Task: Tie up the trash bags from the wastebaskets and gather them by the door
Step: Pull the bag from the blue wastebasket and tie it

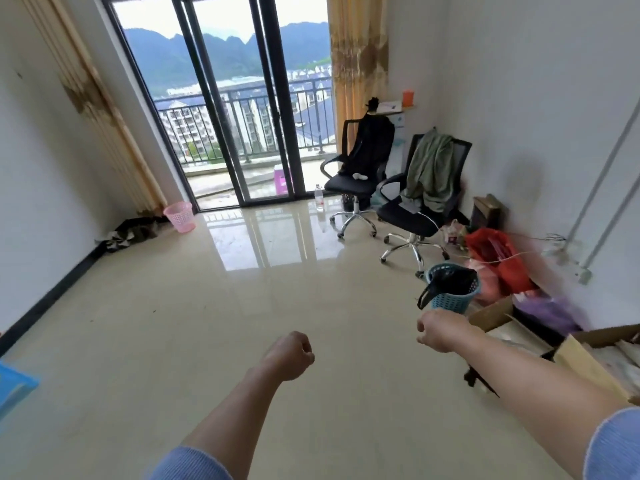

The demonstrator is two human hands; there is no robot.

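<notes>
- A black trash bag (450,279) lines the blue wastebasket (453,301). One loop handle hangs over the rim on the left side. The bag is not tied.
- The blue wastebasket stands upright on the tiled floor (207,306), right of centre and near the right wall.
- The right grip (437,336) hovers just in front of this wastebasket and a little to its left, apart from it. The back of the hand faces up, thumb and fingers are bent and parted, and it holds nothing.
- The left grip (292,355) hangs over bare floor, well to the left of the blue wastebasket. Its fingers are curled together into a fist with nothing in it.
- Just beside the blue wastebasket on the right lie a red plastic bag (495,258) and open cardboard boxes (491,315).
- Behind it stand two black office chairs: the nearer chair (415,216) has a green garment (431,168) draped over its back, and the farther chair (353,183) carries a black backpack (372,143).
- A pink wastebasket (179,217) stands far across the room by the sliding glass door (242,140), well apart from both hands. I cannot tell whether it holds a bag.
- A water bottle (319,199) stands on the floor near the door.
</notes>
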